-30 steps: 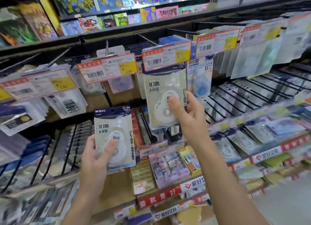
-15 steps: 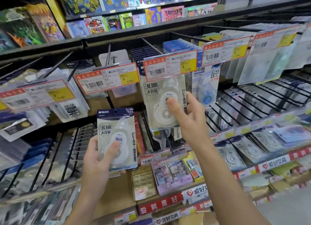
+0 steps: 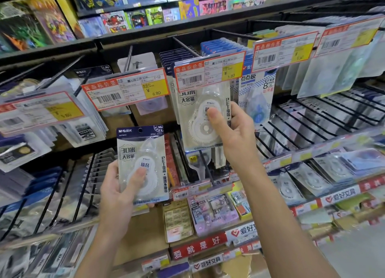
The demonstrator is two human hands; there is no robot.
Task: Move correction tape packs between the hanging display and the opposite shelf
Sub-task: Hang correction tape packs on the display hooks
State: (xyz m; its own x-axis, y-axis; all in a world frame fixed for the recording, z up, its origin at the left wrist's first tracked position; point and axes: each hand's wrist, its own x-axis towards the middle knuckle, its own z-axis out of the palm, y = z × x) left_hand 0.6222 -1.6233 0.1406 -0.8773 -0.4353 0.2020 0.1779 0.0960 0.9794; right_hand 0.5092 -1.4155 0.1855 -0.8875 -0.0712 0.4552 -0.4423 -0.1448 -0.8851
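My left hand (image 3: 116,196) grips a correction tape pack (image 3: 143,153) with a navy header, held upright below the hooks, thumb across its clear blister. My right hand (image 3: 233,136) pinches a second, matching pack (image 3: 200,115) higher up; its top is hidden behind the red and yellow price tag (image 3: 209,70). More navy-topped packs (image 3: 177,57) hang on the hook behind that tag. Whether the right pack's hole is on the hook is hidden.
Black wire hooks (image 3: 312,119) with hanging stationery packs fill the display left and right. Price tags (image 3: 127,90) jut out at the hook ends. Small boxes (image 3: 179,221) sit on the lower shelf (image 3: 198,246). Colourful books (image 3: 187,9) line the top shelf.
My right hand has raised its pack until the top slid behind the price tag. My left hand has kept its pack at about the same place. The camera moved closer to the display.
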